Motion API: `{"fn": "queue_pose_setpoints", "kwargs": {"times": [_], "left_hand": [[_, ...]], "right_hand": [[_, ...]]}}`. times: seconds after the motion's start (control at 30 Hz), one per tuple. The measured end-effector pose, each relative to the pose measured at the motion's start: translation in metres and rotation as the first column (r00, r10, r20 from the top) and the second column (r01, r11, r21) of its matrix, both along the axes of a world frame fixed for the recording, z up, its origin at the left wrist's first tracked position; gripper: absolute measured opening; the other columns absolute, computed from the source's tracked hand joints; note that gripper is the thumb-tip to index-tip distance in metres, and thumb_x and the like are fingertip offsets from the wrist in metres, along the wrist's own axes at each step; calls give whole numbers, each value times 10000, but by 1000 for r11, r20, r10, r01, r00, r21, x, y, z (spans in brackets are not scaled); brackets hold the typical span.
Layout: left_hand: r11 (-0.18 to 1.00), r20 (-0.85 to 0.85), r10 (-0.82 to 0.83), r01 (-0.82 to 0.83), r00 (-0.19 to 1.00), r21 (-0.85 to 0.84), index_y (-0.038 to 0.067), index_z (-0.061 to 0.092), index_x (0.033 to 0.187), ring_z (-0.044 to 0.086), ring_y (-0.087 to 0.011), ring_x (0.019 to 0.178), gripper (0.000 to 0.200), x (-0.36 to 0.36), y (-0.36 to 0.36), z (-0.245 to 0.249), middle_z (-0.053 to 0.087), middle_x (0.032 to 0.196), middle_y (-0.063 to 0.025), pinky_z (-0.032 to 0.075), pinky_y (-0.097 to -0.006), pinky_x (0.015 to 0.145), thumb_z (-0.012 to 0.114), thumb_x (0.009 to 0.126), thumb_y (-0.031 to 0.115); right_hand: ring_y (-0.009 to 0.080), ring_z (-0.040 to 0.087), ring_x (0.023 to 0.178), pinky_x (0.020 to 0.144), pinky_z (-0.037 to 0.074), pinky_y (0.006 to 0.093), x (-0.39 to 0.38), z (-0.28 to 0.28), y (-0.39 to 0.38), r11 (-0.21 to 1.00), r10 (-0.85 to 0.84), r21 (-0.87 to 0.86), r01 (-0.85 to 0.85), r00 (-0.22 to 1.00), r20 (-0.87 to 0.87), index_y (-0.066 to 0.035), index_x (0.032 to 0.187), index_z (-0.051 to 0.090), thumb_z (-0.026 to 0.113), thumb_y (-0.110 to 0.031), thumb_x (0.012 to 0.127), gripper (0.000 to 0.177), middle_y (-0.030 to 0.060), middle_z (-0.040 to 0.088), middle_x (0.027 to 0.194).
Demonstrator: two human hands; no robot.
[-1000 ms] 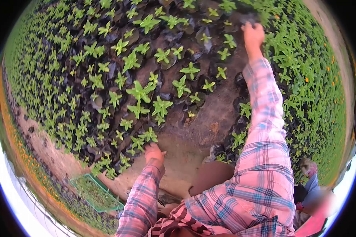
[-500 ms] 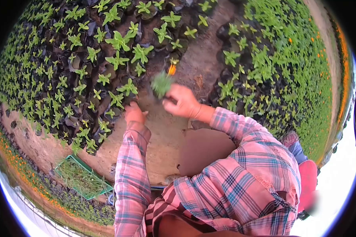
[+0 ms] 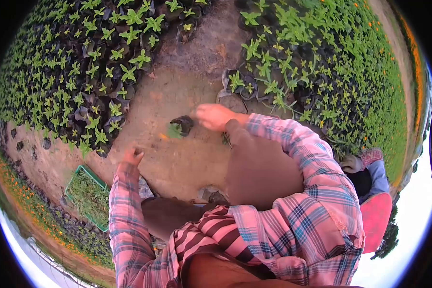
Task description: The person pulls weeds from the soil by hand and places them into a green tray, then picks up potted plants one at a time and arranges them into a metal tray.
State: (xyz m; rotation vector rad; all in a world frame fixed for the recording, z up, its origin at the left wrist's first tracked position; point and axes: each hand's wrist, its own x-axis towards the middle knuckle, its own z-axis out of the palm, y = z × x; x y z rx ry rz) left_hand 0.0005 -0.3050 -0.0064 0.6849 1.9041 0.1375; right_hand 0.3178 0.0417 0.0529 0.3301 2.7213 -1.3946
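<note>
A small black-bagged plant with blurred green leaves and an orange flower lies tilted over bare soil. My right hand is just right of it, apart from the bag, its fingertips blurred and nothing seen in them. Lower left, my left hand hovers over the soil with thumb and fingers apart and nothing in it. Rows of seedlings in black bags stand beyond my left hand.
More bagged seedlings fill the right side. A green crate of cut weeds sits at lower left. Another person crouches at the right edge. My knee is bent below my right hand.
The bagged plant has left my right hand and is lower and further left. My left hand has moved down and left, away from the seedlings. The view has shifted.
</note>
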Motion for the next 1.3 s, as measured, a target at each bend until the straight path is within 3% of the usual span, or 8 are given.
{"fn": "queue_pose_setpoints", "kwargs": {"times": [0.17,0.27,0.37,0.43,0.53,0.83,1.13,1.3], "left_hand": [[950,-222,262,-292,939,-112,11,569,956,592,-153,680,294,23,-41,85,632,759,-75,474,-300,614,655,848,270],[590,-94,797,-802,597,-93,-12,575,990,599,-189,707,290,44,-30,90,650,822,-92,480,-316,648,647,857,236],[640,67,743,-736,666,220,-26,581,1019,609,-227,773,325,39,-52,40,659,907,-130,486,-351,715,644,857,247],[593,43,803,-788,595,-167,-2,598,1063,618,-247,869,275,20,-48,25,651,1004,-132,493,-371,756,676,821,101],[783,-248,497,-552,832,-285,-31,592,1091,624,-282,959,397,40,30,119,642,1065,-174,495,-372,818,730,786,182],[816,-359,283,-420,889,-397,-55,598,1095,595,-307,1065,703,3,-27,55,614,1120,-214,476,-390,901,802,646,446],[787,-271,442,-515,855,-341,-61,620,1041,621,-309,988,593,1,-37,37,643,1034,-219,485,-384,845,793,680,375],[746,-124,637,-649,761,-152,-45,622,1037,626,-299,948,515,-4,-80,-21,651,1019,-198,484,-398,829,785,709,317]], "right_hand": [[348,550,970,826,478,413,51,-2,18,784,-584,238,573,811,-27,-68,1006,588,541,-106,770,243,171,556,1059],[387,533,957,825,457,435,62,27,14,537,-826,318,781,563,11,-45,1003,563,561,-55,784,220,209,537,1013],[427,553,909,802,474,466,63,23,9,523,-822,376,765,569,-14,-63,1055,559,574,-76,803,253,221,507,1046],[432,554,896,795,473,471,64,7,13,584,-775,426,692,631,37,-60,1059,553,575,-85,806,255,230,502,1049],[452,536,847,745,451,491,59,-15,27,611,-714,527,592,699,43,-9,930,516,592,-112,803,180,252,536,969],[371,569,804,706,470,434,5,33,62,688,-556,495,531,824,-111,-37,868,506,590,2,722,172,164,574,812],[357,587,880,758,485,443,-116,20,86,744,-21,662,90,993,-112,-21,885,526,508,-29,762,125,174,573,894],[356,570,915,797,488,421,-107,4,42,818,-381,387,424,906,-187,-14,978,551,485,-10,767,220,184,544,1004]]}}
